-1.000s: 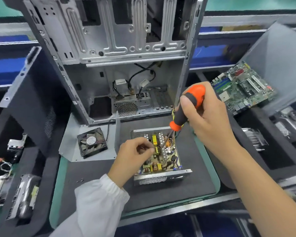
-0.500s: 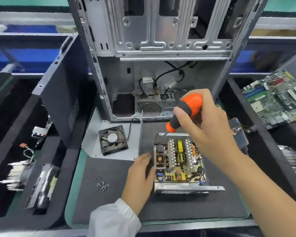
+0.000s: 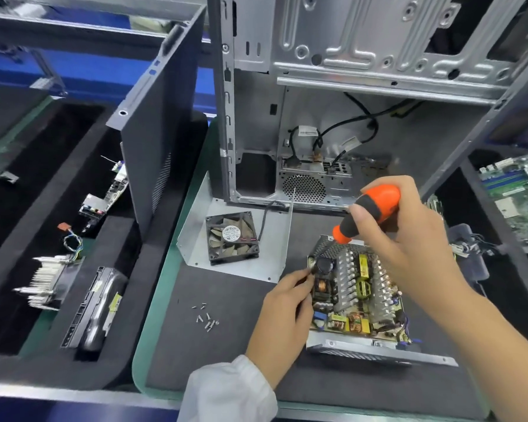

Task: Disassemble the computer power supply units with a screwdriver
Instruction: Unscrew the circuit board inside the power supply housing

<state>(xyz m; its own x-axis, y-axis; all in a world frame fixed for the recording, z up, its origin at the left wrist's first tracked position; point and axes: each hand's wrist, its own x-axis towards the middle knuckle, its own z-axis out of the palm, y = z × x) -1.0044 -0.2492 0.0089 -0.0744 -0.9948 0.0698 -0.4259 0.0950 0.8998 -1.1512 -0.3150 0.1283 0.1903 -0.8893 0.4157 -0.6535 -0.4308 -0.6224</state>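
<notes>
1. With its lid off, the PSU (image 3: 357,296) sits open on the grey mat (image 3: 226,345), just in front of the case (image 3: 348,86); board, coils and heatsinks are exposed.
2. Right hand (image 3: 409,239): fingers wrapped round the orange screwdriver (image 3: 369,214), handle tilted, working end down at the PSU's far left corner. Tip hidden; can't tell if it's seated in a screw.
3. Left hand (image 3: 287,309): fingertips curled against the PSU's left wall near the black capacitor, bracing it. Whether they pinch anything is unclear.
4. Risks, as I judge them:
   - Angled driver could cam out and gouge the board or strip the head.
   - Light bracing may let the PSU skid on the mat under torque.
   - Left fingertips sit close to the capacitor; stored charge is a hazard.
   - Loose screws (image 3: 206,316) lie left of the hand and could scatter if swept.
</notes>
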